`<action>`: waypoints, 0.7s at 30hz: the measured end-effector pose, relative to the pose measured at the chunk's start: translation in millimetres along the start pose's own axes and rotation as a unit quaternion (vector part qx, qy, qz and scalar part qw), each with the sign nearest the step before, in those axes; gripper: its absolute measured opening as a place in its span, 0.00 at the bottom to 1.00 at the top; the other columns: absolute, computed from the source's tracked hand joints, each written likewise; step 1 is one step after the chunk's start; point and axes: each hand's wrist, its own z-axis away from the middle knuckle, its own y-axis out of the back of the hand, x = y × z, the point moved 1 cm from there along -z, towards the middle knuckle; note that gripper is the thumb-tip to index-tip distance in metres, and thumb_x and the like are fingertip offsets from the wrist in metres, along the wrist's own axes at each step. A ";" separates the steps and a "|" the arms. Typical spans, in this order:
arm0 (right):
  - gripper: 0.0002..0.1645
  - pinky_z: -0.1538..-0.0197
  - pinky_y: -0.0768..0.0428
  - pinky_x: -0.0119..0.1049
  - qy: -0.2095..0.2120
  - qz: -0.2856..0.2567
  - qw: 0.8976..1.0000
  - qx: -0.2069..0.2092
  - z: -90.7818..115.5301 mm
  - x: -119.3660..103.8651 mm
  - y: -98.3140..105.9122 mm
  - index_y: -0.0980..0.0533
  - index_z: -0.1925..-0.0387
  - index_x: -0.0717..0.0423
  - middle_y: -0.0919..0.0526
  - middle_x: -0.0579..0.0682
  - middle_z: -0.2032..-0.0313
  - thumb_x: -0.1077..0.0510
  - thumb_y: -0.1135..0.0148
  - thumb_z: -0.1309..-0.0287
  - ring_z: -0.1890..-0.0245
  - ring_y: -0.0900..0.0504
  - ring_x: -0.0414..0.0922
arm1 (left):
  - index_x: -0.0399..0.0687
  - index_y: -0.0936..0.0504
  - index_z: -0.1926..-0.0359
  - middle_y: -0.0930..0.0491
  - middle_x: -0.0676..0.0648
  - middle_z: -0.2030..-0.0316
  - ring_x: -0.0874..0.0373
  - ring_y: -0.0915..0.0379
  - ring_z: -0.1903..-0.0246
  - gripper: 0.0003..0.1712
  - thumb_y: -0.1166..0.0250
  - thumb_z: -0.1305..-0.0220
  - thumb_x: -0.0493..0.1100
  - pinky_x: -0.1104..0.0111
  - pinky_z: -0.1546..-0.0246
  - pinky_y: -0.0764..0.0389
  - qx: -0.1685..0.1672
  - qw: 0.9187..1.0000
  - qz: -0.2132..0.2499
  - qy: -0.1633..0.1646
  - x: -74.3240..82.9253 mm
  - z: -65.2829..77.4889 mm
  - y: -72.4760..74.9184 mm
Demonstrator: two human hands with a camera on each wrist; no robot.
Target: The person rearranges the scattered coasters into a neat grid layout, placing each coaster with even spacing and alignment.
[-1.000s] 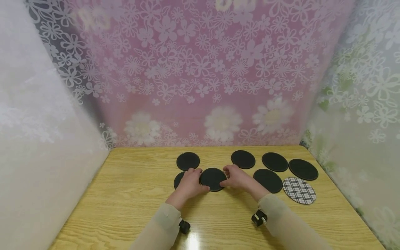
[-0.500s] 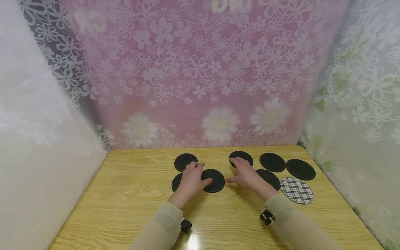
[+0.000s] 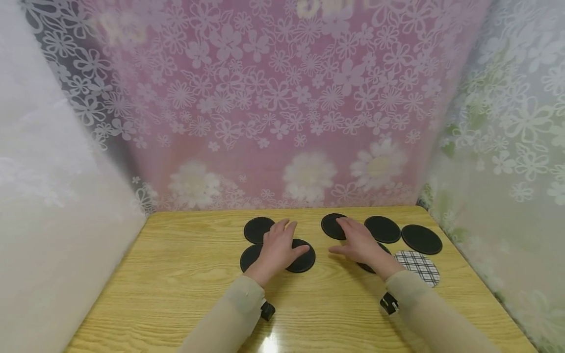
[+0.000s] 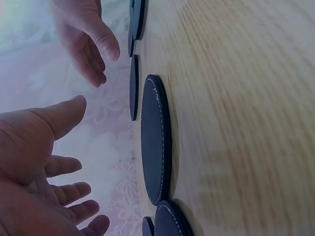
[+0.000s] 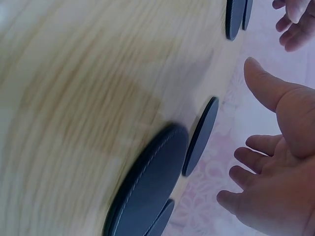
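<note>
My left hand (image 3: 279,250) hovers above two black round coasters, its fingers spread and holding nothing. Below its thumb lies the coaster (image 3: 302,256) with stitched edging, also seen as a stitched black coaster (image 4: 155,140) in the left wrist view. Another black coaster (image 3: 250,257) is partly hidden by that hand, and a third coaster (image 3: 258,229) sits behind it. To the right, my right hand (image 3: 363,245) is raised with fingers apart and nothing in its grasp. It partly covers a black coaster (image 3: 383,249), and its fingertips overlap a farther coaster (image 3: 333,226) in the head view.
Farther right lie two more black coasters, one at the back (image 3: 382,229) and one near the side (image 3: 421,239). A white plaid coaster (image 3: 419,267) lies in front of them. Flowered curtains (image 3: 282,122) hang behind and beside the wooden table (image 3: 185,284).
Both hands have lifted from the middle coaster and spread apart, the right hand moving right. Their fingers have opened out. The coasters keep their arrangement while the head view shifts slightly.
</note>
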 end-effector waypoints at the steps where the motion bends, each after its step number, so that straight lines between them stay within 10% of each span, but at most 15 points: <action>1: 0.58 0.25 0.38 0.74 -0.001 0.002 1.000 -0.001 0.0 2.5 0.8 0.36 0.19 0.69 0.35 0.74 0.22 0.42 0.19 0.35 0.23 0.36 0.75 | 0.48 0.32 0.16 0.39 0.37 0.17 0.36 0.44 0.19 0.47 0.28 0.24 0.64 0.34 0.26 0.38 -0.001 1.000 0.000 0.000 0.6 -2.2 -0.9; 21: 0.62 0.23 0.46 0.75 -0.028 0.024 0.999 -0.022 -7.6 30.9 10.0 0.42 0.16 0.68 0.39 0.74 0.20 0.40 0.20 0.33 0.20 0.42 0.74 | 0.51 0.38 0.12 0.45 0.39 0.14 0.37 0.52 0.15 0.50 0.30 0.24 0.65 0.35 0.21 0.44 -0.033 0.999 -0.018 0.003 12.7 -35.1 -13.5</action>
